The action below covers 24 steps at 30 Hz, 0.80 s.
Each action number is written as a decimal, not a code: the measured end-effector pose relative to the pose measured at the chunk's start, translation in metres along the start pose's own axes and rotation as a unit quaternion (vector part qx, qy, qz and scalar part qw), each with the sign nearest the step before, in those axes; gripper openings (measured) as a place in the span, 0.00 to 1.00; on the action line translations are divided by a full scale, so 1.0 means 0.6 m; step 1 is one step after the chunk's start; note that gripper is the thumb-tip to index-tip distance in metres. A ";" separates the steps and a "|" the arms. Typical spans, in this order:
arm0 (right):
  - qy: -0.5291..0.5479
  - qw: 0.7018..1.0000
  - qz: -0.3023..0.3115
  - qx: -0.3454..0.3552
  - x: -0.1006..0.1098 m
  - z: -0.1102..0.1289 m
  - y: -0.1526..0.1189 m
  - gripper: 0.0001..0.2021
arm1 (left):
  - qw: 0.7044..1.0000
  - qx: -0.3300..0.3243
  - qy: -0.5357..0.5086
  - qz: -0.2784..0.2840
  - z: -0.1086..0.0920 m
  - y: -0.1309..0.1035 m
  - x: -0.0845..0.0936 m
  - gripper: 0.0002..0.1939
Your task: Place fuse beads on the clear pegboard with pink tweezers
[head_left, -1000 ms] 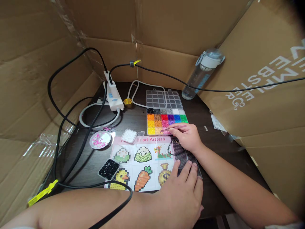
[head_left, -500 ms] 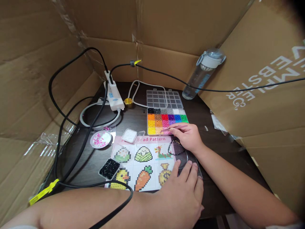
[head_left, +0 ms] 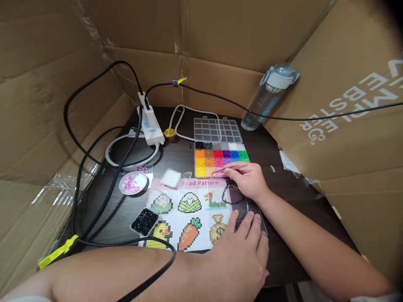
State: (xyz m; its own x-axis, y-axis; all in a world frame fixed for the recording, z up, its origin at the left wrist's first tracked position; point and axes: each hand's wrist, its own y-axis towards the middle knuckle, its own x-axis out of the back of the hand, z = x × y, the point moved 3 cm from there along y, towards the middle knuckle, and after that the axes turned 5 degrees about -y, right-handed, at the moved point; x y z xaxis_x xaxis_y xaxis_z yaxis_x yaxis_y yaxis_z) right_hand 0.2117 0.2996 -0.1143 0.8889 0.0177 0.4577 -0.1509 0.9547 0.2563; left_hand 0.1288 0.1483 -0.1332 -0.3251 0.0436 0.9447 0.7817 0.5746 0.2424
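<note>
Pinched in my right hand [head_left: 248, 178] is a pair of pink tweezers [head_left: 231, 167]. Their tips reach over the front row of a bead box [head_left: 218, 154] sorted by colour, near the peach and pink beads; whether they grip a bead is too small to tell. My left hand [head_left: 244, 247] lies flat, fingers spread, across the lower right corner of the bead pattern sheet [head_left: 189, 226] and the clear pegboard [head_left: 245, 209]. A curved outline of dark beads [head_left: 231, 195] sits on the pegboard, partly behind my right hand.
Left of the sheet are a dish of pink and white beads [head_left: 133, 183] and a tray of black beads [head_left: 144, 222]. A small box of white beads [head_left: 171, 178] touches its top edge. Black cable [head_left: 116, 184] loops over my left forearm. A bottle [head_left: 266, 98] stands behind right.
</note>
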 end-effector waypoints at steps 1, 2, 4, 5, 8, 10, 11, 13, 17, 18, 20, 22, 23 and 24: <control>0.001 1.000 0.001 0.001 0.000 0.001 0.000 0.06 | 1.000 -0.001 0.000 -0.001 0.000 0.000 0.000 0.30; 0.001 1.000 0.001 0.002 0.000 0.001 0.000 0.06 | 1.000 -0.001 0.000 -0.002 -0.001 -0.001 0.000 0.30; 0.004 1.000 -0.002 0.004 -0.001 0.002 0.000 0.06 | 1.000 -0.002 0.000 0.000 -0.001 -0.001 0.000 0.30; 0.006 1.000 -0.005 0.005 -0.001 0.002 0.000 0.06 | 1.000 -0.002 0.000 0.001 -0.001 -0.002 0.000 0.30; 0.007 1.000 -0.016 0.001 0.000 0.000 -0.001 0.06 | 1.000 -0.001 0.001 0.002 0.001 -0.001 0.000 0.30; 0.006 1.000 -0.019 0.000 0.001 -0.001 -0.001 0.05 | 1.000 0.001 0.001 -0.001 0.001 -0.001 -0.001 0.30; 0.005 1.000 -0.019 0.000 0.001 -0.001 -0.001 0.05 | 1.000 0.001 0.002 0.000 0.001 -0.001 -0.001 0.30; 0.004 1.000 -0.013 0.002 0.001 -0.001 -0.001 0.06 | 1.000 0.000 0.003 -0.002 0.000 -0.001 -0.001 0.30; 0.000 1.000 -0.001 0.001 0.000 0.002 0.000 0.06 | 1.000 -0.003 0.001 0.004 -0.001 -0.001 0.000 0.30; -0.001 1.000 0.000 0.001 0.000 0.003 0.000 0.06 | 1.000 -0.004 0.001 0.006 -0.001 -0.001 0.000 0.30; -0.002 1.000 0.001 -0.001 0.000 0.004 0.000 0.06 | 1.000 -0.003 0.002 0.007 0.000 -0.002 0.000 0.30; -0.002 1.000 -0.002 -0.001 0.000 0.004 0.000 0.05 | 1.000 -0.002 0.004 0.002 0.000 -0.003 -0.001 0.30; -0.003 1.000 -0.004 -0.002 0.000 0.004 0.000 0.05 | 1.000 -0.002 0.004 0.000 0.000 -0.003 -0.001 0.30; -0.003 1.000 -0.005 -0.002 0.000 0.004 0.000 0.05 | 1.000 -0.001 0.004 -0.003 0.000 -0.003 -0.001 0.30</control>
State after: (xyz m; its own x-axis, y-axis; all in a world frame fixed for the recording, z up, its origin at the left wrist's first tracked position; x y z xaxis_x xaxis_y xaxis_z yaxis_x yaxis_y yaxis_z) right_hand 0.2107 0.2989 -0.1120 0.8880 0.0067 0.4597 -0.1404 0.9561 0.2572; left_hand 0.1275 0.1472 -0.1343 -0.3246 0.0337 0.9453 0.7816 0.5724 0.2480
